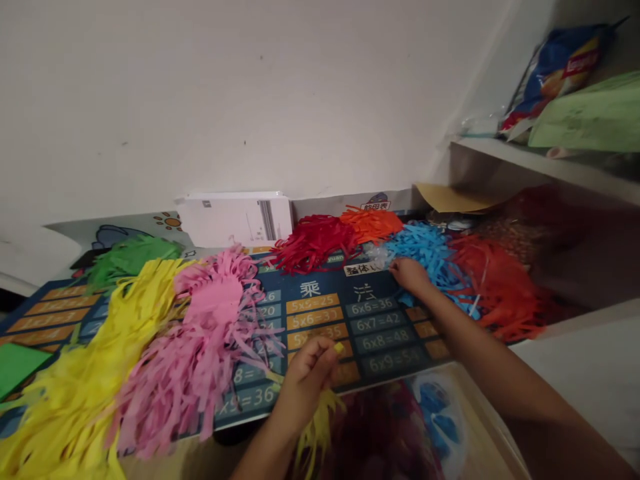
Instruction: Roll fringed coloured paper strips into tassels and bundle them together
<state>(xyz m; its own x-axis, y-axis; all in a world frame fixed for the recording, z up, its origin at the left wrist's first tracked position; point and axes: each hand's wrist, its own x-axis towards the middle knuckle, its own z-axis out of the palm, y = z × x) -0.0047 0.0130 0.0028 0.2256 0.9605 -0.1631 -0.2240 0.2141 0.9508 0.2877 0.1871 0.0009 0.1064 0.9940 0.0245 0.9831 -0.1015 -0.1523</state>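
Yellow fringed paper (pixel 317 420) hung from the left hand (pixel 307 377), whose fingers were curled tight around its top at the near edge of the surface (pixel 370 323), a scrap of yellow poking out at the fingertips. The right hand (pixel 407 273) stretched far across, fingers loosely bent, touching the near side of the blue fringe pile (pixel 425 250); whether it pinched any strips, I could not tell. A pink pile (pixel 200 347) lay just left of the left hand, a red pile (pixel 315 243) further back.
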